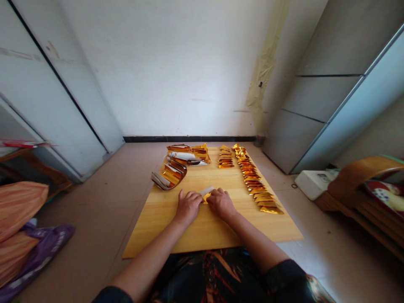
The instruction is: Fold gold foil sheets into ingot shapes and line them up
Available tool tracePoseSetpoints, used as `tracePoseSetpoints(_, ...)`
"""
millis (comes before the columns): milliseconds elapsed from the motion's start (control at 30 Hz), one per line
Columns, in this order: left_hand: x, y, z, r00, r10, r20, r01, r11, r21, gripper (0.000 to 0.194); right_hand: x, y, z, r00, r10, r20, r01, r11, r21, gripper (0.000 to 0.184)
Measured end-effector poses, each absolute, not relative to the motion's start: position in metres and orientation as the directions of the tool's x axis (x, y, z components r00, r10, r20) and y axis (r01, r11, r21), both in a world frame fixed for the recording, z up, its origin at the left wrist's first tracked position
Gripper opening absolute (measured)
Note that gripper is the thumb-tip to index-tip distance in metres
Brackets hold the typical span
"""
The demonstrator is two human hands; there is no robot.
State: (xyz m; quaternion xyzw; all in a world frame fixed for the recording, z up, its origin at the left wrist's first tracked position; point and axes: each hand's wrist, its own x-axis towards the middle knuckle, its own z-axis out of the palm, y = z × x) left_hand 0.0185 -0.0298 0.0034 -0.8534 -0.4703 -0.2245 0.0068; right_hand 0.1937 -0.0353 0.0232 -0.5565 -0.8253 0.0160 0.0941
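Observation:
Both my hands sit near the middle of a pale wooden board (pixel 158 223) laid on the floor. Between them is a folded strip of white-backed gold foil paper (pixel 205 193), pinched by my left hand (pixel 188 206) and my right hand (pixel 221 203). Beyond them, a long row of folded gold foil pieces (pixel 255 181) runs along the board's right side. A shorter stack of gold pieces (pixel 225 158) lies at the far edge. Loose curved bundles of gold-and-white foil paper (pixel 170 174) lie at the far left of the board, out of reach of neither hand's fingers touching them.
A white box (pixel 312 183) and a curved wooden seat (pixel 356 185) stand on the right. Orange and purple plastic bags (pixel 19 219) lie on the left by a low wooden shelf (pixel 38 162). Tiled floor surrounds the board, with a wall and white cabinet doors beyond.

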Motion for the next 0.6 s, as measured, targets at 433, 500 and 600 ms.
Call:
tracePoseSetpoints(433,0.008,-0.015,0.005,0.643,0.679,0.354,0.692,-0.713,0.109,0.017,0.191,-0.049,0.017,-0.512,0.835,0.201,0.805,0.548,-0.227,0.017)
tracePoseSetpoints(500,0.008,-0.014,0.006,0.649,0.686,0.328,0.692,-0.712,0.120,0.016,0.196,-0.047,0.013,-0.535,0.811,0.237,0.774,0.583,-0.247,0.017)
tracePoseSetpoints(600,0.008,-0.015,0.010,0.645,0.702,0.302,0.707,-0.698,0.112,0.015,0.201,-0.045,0.011,-0.569,0.776,0.270,0.736,0.628,-0.253,0.016)
